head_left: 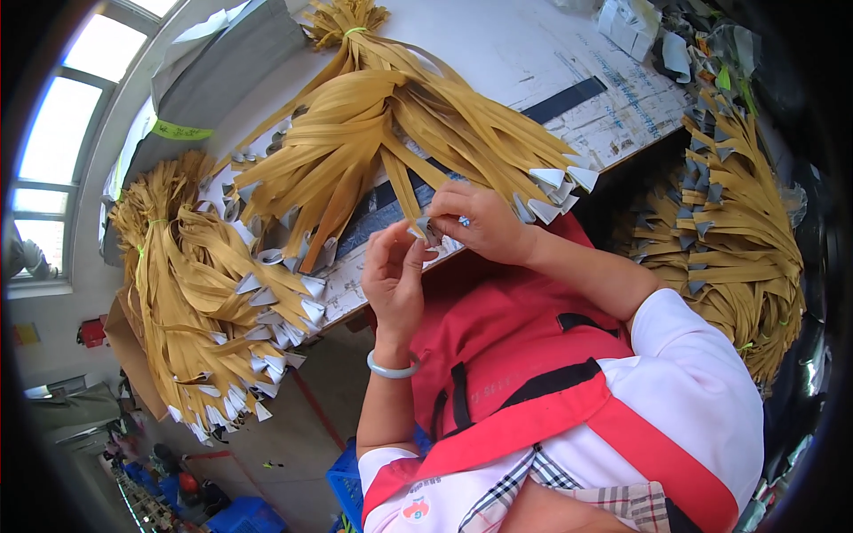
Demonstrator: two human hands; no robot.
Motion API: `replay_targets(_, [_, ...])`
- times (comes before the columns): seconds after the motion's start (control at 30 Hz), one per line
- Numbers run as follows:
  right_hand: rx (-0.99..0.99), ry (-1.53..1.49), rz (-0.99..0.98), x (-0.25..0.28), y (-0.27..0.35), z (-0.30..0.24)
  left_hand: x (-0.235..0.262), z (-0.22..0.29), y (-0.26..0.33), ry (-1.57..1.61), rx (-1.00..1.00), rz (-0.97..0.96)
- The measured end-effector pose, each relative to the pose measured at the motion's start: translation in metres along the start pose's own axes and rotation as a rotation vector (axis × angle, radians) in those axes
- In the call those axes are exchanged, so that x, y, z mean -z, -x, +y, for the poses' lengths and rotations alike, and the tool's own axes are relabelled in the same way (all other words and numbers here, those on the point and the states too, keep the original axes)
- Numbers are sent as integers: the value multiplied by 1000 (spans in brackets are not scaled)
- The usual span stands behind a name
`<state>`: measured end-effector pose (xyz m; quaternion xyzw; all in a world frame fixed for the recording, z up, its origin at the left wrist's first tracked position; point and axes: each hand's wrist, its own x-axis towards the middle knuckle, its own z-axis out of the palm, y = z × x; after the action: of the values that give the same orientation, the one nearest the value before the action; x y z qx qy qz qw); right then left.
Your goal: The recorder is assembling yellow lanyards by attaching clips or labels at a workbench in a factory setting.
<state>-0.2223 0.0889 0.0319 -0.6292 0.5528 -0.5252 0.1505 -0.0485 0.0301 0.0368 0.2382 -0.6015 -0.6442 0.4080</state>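
At the near table edge, my left hand (395, 266) and my right hand (484, 222) meet, fingers pinched together. Between them is the grey-tipped end of a tan strap (402, 188), which runs down from a bundle on the table. A small shiny blue spot shows at my right fingers; I cannot make out what it is. The large bundle of tan straps (355, 98) is tied at its far end and fans out toward me. Several of its ends on the right carry white pointed tips (555, 182). A pale bangle circles my left wrist.
Another tied strap bundle (169, 258) hangs over the table's left end, with white tips. More tan straps (729, 231) with grey tips are piled at the right. A worn white table (635, 115) carries a dark strip. Blue crates (249, 515) stand on the floor.
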Motion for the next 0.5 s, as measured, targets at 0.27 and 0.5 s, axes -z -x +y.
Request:
replay_targets(0.27, [-537, -683, -108, 10, 3, -18, 30, 16, -18, -397, -116, -270])
replay_targets(0.5, [-505, -498, -92, 9, 16, -16, 32, 29, -5, -578, -244, -202])
